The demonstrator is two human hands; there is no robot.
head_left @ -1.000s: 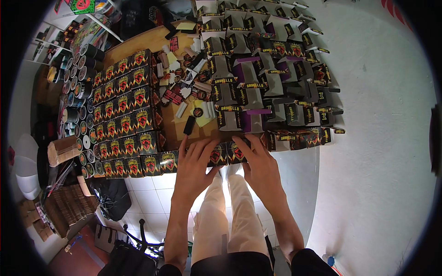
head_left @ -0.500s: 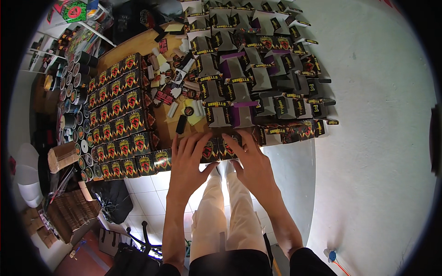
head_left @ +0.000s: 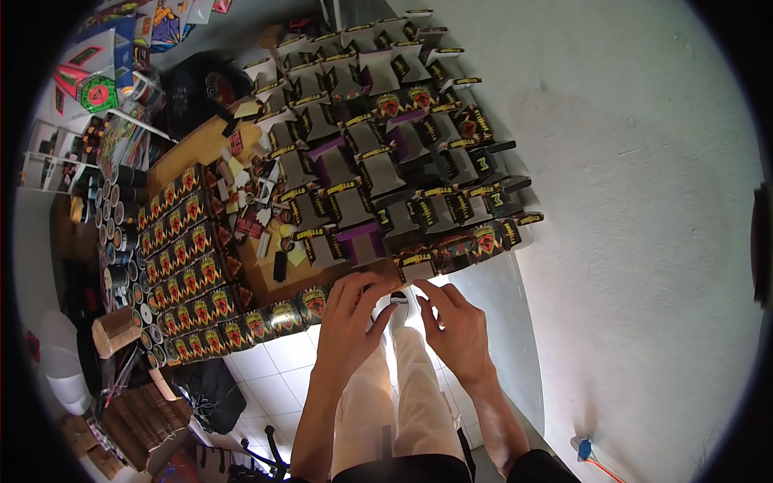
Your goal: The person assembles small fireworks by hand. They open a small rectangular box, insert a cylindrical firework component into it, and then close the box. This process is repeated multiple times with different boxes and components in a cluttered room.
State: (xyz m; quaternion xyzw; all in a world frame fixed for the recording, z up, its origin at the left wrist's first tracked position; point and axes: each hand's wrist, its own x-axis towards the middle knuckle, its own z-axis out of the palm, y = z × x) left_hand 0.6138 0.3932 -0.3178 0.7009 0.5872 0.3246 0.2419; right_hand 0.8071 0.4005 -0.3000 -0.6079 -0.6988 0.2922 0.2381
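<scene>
My left hand [head_left: 350, 322] is at the near edge of the wooden table, over the right end of a front row of small black boxes. Its fingers reach onto the boxes there, with the thumb held apart; what lies under the fingers is mostly hidden. Just left of it a black box [head_left: 312, 303] with a red and yellow shield print shows in the row. My right hand [head_left: 455, 326] hovers off the edge with curved fingers apart and nothing visible between them. Nearest to it is a grey-lined open carton [head_left: 415, 271].
Rows of printed boxes [head_left: 193, 241] fill the table's left side. Many open cartons [head_left: 378, 173] stand at the right, beside a pale wall [head_left: 628, 201]. Paper scraps and a black block [head_left: 280, 266] lie between. Round tins [head_left: 117, 278] are stacked at far left.
The view has turned, so the table appears lower and further left. My right hand has drawn back from the front boxes; my left hand now covers the row's right end.
</scene>
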